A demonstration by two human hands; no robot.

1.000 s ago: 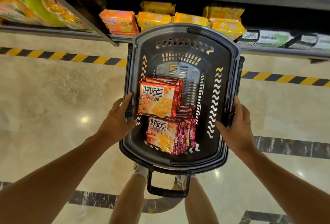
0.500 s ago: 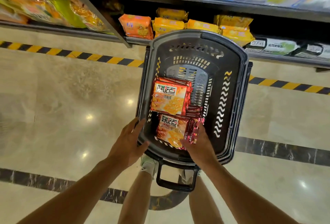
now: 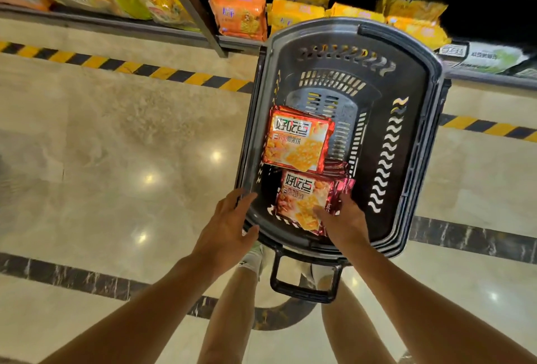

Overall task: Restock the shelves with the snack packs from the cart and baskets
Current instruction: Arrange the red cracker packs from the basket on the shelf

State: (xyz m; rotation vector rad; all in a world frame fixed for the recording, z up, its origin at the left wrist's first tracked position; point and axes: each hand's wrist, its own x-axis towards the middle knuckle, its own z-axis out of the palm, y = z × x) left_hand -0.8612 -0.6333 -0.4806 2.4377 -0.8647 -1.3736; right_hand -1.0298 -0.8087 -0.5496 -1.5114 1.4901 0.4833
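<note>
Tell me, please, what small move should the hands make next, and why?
Probably lift the near stack of red snack packs out: the right hand already grips it inside the basket, while the left hand steadies the rim.

Right hand off basket rim, now inside gripping near snack pack; left hand slid to near corner.
</note>
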